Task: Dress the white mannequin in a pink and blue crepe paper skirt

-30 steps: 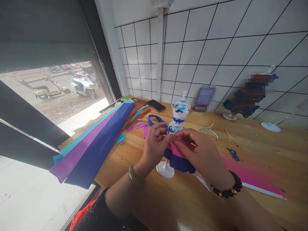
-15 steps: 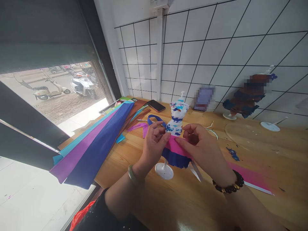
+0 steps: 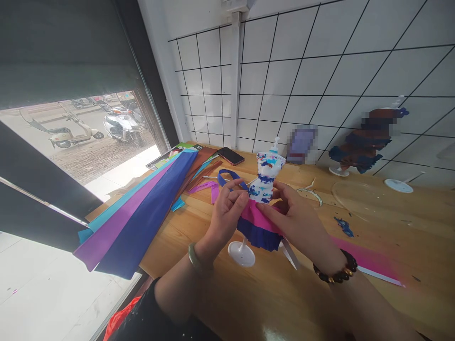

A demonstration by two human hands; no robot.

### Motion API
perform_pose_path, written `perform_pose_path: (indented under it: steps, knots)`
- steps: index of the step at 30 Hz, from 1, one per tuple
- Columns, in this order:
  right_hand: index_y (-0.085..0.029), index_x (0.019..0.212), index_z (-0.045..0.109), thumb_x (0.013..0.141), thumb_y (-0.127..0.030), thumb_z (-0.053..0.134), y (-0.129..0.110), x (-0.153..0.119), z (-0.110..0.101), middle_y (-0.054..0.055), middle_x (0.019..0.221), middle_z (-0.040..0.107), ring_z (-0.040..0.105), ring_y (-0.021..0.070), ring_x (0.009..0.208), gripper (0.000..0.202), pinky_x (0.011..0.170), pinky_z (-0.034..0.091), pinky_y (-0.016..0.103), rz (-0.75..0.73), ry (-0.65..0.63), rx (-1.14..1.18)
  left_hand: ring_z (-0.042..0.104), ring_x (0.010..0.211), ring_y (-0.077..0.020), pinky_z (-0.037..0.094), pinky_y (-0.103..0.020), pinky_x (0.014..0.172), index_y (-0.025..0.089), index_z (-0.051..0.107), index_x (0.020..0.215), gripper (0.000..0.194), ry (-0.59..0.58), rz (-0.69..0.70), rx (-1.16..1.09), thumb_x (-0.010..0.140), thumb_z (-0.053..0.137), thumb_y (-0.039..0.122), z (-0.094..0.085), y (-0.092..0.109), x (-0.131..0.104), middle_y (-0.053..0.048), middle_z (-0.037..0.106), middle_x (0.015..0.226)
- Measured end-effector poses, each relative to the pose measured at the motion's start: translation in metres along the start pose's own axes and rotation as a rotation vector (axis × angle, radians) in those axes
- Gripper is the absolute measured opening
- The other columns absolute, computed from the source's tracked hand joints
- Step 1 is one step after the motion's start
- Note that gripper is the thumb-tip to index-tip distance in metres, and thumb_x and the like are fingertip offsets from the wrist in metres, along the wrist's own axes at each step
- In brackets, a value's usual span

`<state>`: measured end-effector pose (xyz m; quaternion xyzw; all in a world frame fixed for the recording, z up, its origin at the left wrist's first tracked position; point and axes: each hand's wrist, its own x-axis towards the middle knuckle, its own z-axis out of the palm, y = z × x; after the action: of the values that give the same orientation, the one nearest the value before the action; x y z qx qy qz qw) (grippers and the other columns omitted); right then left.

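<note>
A small white mannequin (image 3: 266, 173) with blue and red patches leans to the right on its round white base (image 3: 241, 254). Around its lower part hangs a pink paper layer (image 3: 259, 215), above a dark blue ruffled layer (image 3: 261, 237). My left hand (image 3: 229, 204) pinches the pink paper's upper edge at the left of the waist. On the other side my right hand (image 3: 289, 208) has its thumb on the front of the pink paper, its fingers curled behind. A pale pointed strip (image 3: 290, 255) hangs below my right hand.
Blue, purple and teal paper sheets (image 3: 142, 218) lie at the left by the window. Behind are a black phone (image 3: 230, 156) and a blue loop (image 3: 224, 176). A second dressed mannequin (image 3: 368, 137) and a pink sheet (image 3: 377, 263) are at the right.
The mannequin's top has tilted to the right and a little nearer, while its base has shifted slightly. Both hands remain at the pink paper.
</note>
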<state>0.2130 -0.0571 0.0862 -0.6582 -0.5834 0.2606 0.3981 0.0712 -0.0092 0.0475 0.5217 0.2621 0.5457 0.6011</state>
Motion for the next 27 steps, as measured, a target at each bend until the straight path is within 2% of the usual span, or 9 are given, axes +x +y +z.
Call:
perform_pose_path:
  steps: [4,8,14,18,20,22,25,27]
  knots:
    - [-0.023,0.118,0.051,0.079,-0.039,0.058,-0.002,-0.001,0.0,0.004,0.101,0.062,0.059,0.0141,0.066,0.043,0.059,0.05,0.029,-0.041,0.002,-0.01,0.056,0.073,-0.0108,0.045,-0.023,0.067,0.02,0.046,0.114,0.056,-0.004,-0.014,-0.002,0.066,0.074,0.032,0.001,-0.001,0.001,-0.001,0.06,0.084]
    - [-0.022,0.114,0.053,0.08,-0.037,0.055,-0.002,-0.001,0.0,0.004,0.098,0.064,0.059,0.0141,0.065,0.037,0.055,0.05,0.027,-0.081,-0.034,0.001,0.058,0.079,-0.0125,0.046,-0.026,0.075,0.019,0.045,0.114,0.058,-0.001,-0.009,0.025,0.065,0.075,0.027,0.003,-0.002,0.001,-0.002,0.06,0.084]
    - [-0.021,0.122,0.048,0.08,-0.041,0.054,0.001,0.0,-0.003,0.005,0.097,0.061,0.055,0.0117,0.055,0.047,0.05,0.048,0.027,-0.09,-0.071,-0.055,0.058,0.075,-0.0113,0.045,-0.025,0.072,0.019,0.044,0.115,0.057,0.028,-0.019,0.031,0.066,0.073,0.027,0.0,-0.003,0.003,-0.001,0.06,0.082]
    - [-0.022,0.126,0.046,0.08,-0.042,0.054,0.002,-0.001,-0.008,0.003,0.09,0.064,0.058,0.0142,0.06,0.052,0.054,0.05,0.029,-0.078,-0.086,-0.074,0.055,0.07,-0.009,0.043,-0.022,0.065,0.019,0.046,0.114,0.056,0.069,-0.021,0.033,0.066,0.073,0.026,-0.002,-0.002,0.005,0.001,0.058,0.079]
    - [-0.02,0.117,0.055,0.08,-0.043,0.053,0.001,-0.002,-0.01,0.002,0.078,0.064,0.06,0.0166,0.063,0.042,0.056,0.049,0.03,-0.09,-0.074,-0.134,0.053,0.068,-0.0082,0.043,-0.021,0.064,0.019,0.046,0.114,0.056,0.08,-0.026,0.023,0.066,0.073,0.026,-0.003,-0.002,0.006,0.001,0.057,0.078]
    - [-0.021,0.097,0.064,0.081,-0.042,0.051,-0.002,-0.003,-0.012,0.001,0.07,0.065,0.059,0.0174,0.062,0.03,0.054,0.046,0.03,-0.1,-0.078,-0.187,0.053,0.069,-0.0083,0.043,-0.021,0.065,0.019,0.045,0.115,0.056,0.073,-0.031,0.005,0.067,0.072,0.025,-0.004,-0.002,0.007,0.001,0.057,0.078]
    - [-0.022,0.074,0.065,0.083,-0.041,0.05,-0.006,-0.004,-0.014,0.0,0.064,0.065,0.057,0.0156,0.055,0.026,0.049,0.042,0.028,-0.095,-0.106,-0.199,0.055,0.072,-0.0092,0.043,-0.023,0.069,0.019,0.045,0.117,0.057,0.058,-0.041,-0.017,0.067,0.072,0.024,-0.005,-0.004,0.008,0.002,0.058,0.078]
    - [-0.022,0.07,0.063,0.083,-0.04,0.05,-0.007,-0.005,-0.014,-0.001,0.063,0.065,0.057,0.0148,0.055,0.026,0.05,0.041,0.027,-0.111,-0.109,-0.187,0.056,0.072,-0.0091,0.043,-0.022,0.069,0.019,0.045,0.116,0.057,0.06,-0.05,-0.028,0.067,0.073,0.024,-0.005,-0.004,0.008,0.001,0.059,0.079]
